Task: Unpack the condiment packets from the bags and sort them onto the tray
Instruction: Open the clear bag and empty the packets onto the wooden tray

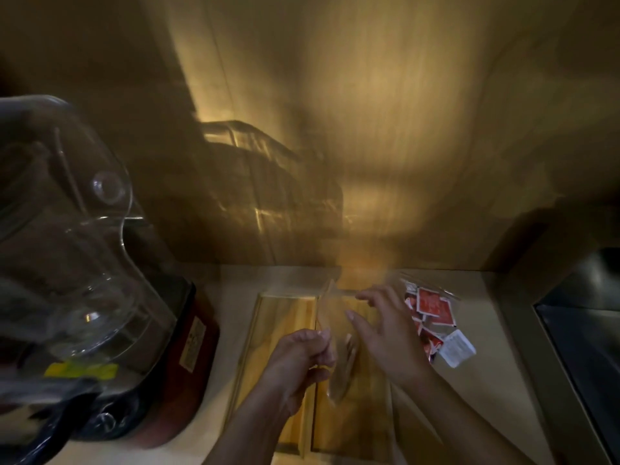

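A wooden tray with a centre divider lies on the counter below me. My left hand pinches the lower edge of a clear plastic bag, which hangs blurred over the tray. My right hand has its fingers spread at the bag's upper right side, touching it near the top edge. To the right of the tray lies a second clear bag holding several red and white condiment packets. One white packet sticks out at its near end.
A blender with a clear jar and a dark red base stands at the left, close to the tray. A steel sink opens at the right. A wooden wall rises behind the counter.
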